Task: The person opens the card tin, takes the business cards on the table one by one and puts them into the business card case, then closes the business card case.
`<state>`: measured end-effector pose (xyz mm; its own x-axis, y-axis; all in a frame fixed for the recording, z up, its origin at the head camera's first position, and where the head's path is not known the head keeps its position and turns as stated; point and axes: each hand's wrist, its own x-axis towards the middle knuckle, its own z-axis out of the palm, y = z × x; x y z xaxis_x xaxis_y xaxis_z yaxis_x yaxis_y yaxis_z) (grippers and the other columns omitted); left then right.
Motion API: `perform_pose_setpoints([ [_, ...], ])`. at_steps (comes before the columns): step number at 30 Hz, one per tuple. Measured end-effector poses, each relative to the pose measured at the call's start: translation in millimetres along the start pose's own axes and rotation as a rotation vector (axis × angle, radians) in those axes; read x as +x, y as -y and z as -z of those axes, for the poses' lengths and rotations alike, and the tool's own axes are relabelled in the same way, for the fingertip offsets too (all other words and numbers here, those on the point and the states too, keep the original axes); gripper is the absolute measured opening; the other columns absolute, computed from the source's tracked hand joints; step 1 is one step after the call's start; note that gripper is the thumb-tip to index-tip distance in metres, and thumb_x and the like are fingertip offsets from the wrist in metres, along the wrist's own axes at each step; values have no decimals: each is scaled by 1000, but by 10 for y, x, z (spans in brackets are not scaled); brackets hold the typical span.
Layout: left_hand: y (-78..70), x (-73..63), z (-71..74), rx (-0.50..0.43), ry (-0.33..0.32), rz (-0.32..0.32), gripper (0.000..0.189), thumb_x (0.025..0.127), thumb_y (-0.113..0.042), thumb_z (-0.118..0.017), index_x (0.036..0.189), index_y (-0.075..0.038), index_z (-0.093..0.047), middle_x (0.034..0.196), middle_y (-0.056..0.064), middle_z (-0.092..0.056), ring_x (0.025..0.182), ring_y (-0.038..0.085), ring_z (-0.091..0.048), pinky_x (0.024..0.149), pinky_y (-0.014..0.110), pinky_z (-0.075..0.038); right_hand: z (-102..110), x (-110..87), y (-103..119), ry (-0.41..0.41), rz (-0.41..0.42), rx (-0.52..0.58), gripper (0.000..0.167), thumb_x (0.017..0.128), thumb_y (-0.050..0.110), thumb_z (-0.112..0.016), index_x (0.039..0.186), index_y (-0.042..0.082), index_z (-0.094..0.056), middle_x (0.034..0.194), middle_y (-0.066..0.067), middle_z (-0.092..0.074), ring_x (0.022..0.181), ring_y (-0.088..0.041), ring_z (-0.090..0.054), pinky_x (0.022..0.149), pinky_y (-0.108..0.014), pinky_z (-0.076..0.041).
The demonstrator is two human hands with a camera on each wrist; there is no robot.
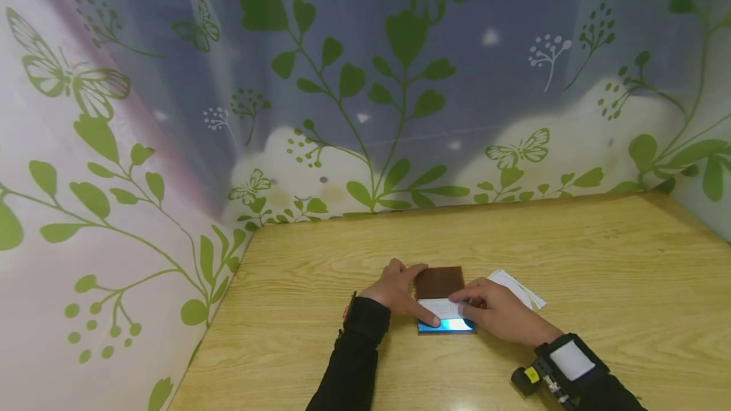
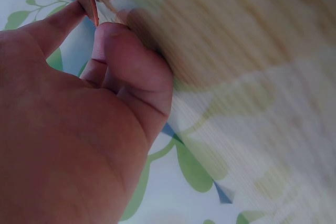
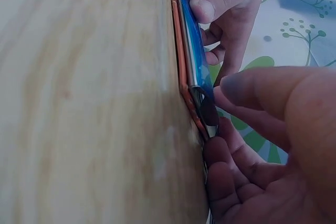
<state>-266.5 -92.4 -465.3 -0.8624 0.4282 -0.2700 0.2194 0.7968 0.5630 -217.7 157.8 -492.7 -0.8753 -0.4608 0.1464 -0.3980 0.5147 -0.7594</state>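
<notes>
A small brown wallet [image 1: 438,281] with orange edges lies unfolded on the wooden table. A white printed card [image 1: 436,307] sits across its middle, and a shiny blue panel [image 1: 457,325] is at its near side. My left hand [image 1: 394,290] holds the wallet from the left, thumb pressing the blue panel and forefinger at the brown flap's far corner. Its other fingers [image 2: 137,59] curl beside the wallet's edge. From the right, my right hand [image 1: 505,313] pinches the white card at its right end. In the right wrist view, its fingertips [image 3: 218,148] are right at the wallet's bend.
A fanned stack of white cards [image 1: 516,287] lies on the table [image 1: 320,252], just behind the right hand. A leaf-patterned curtain [image 1: 342,113] rises along the table's far and left edges. A camera [image 1: 525,380] is strapped to the right wrist.
</notes>
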Motion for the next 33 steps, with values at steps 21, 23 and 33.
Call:
perform_pose_setpoints([
  [21,13,-13,0,-62,1,-11,108,71,-43,-96,162,-27,-39,114,6,-31,101,22,-38,77,36,-39,136,-52,3,-334,-497,-284,61,94,10,-68,146,-11,-44,130,-43,-48,115,-61,-38,88,-65,-27],
  [23,11,-10,-1,-65,1,-9,108,71,-43,-96,161,-27,-39,113,6,-31,101,22,-37,77,36,-38,135,-49,5,-356,-491,-277,61,93,9,-70,145,-10,-45,126,-39,-52,111,-58,-42,86,-63,-28],
  [33,18,-23,6,-100,4,-19,107,71,-40,-96,161,-26,-40,112,6,-29,98,22,-36,75,37,-36,178,-38,18,-432,-417,-222,48,96,10,-70,138,-8,-54,119,-30,-64,95,-38,-64,72,-42,-45],
])
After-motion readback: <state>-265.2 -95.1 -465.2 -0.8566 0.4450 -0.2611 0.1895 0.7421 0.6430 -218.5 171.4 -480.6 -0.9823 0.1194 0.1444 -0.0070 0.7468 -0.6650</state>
